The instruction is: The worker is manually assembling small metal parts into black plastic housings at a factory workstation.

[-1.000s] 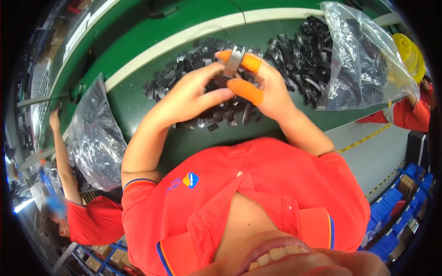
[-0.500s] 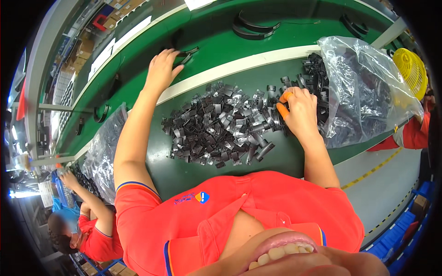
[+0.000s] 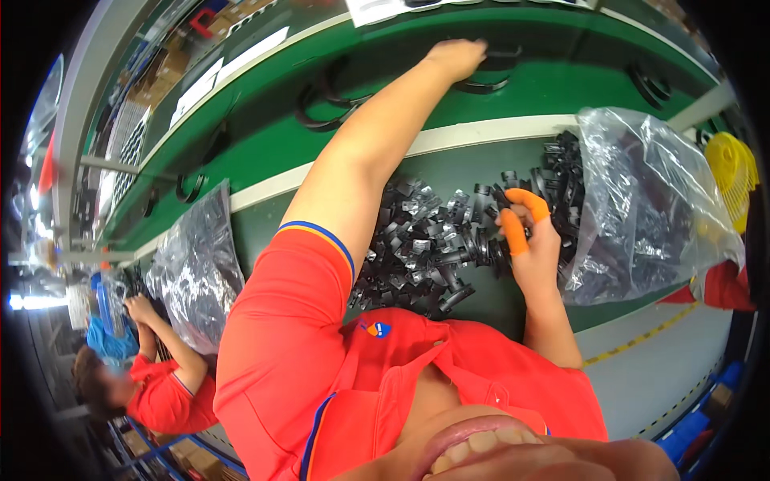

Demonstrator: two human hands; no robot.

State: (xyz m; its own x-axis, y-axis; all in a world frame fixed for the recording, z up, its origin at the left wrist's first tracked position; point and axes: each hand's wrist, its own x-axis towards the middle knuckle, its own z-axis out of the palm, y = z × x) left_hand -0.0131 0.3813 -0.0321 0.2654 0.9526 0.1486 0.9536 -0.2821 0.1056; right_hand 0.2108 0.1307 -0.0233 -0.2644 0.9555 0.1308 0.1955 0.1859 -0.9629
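My left hand (image 3: 459,59) reaches across the green belt (image 3: 561,92) to a pair of black curved bands (image 3: 484,85); its fingertips are blurred, so their grip is unclear. Down at the bench, my right hand (image 3: 532,240) wears orange finger covers on the thumb and index finger. Its fingers are bent together round a small black plastic part (image 3: 500,212), mostly hidden by them. A heap of small black plastic parts (image 3: 417,240) spreads to the left of this hand, partly covered by my left arm. More black parts (image 3: 564,172) lie to its right.
At right stand a clear plastic bag (image 3: 642,208) of dark parts and a yellow basket (image 3: 730,168). More curved bands (image 3: 321,112) rest on the belt. A pale rail (image 3: 481,131) divides belt and bench. Another person (image 3: 172,393) works at far left beside a second plastic bag (image 3: 200,272).
My left hand has moved right and farther out, from one set of curved bands to another. My right hand stays at the heap, its fingers now more curled. The view has shifted a little.
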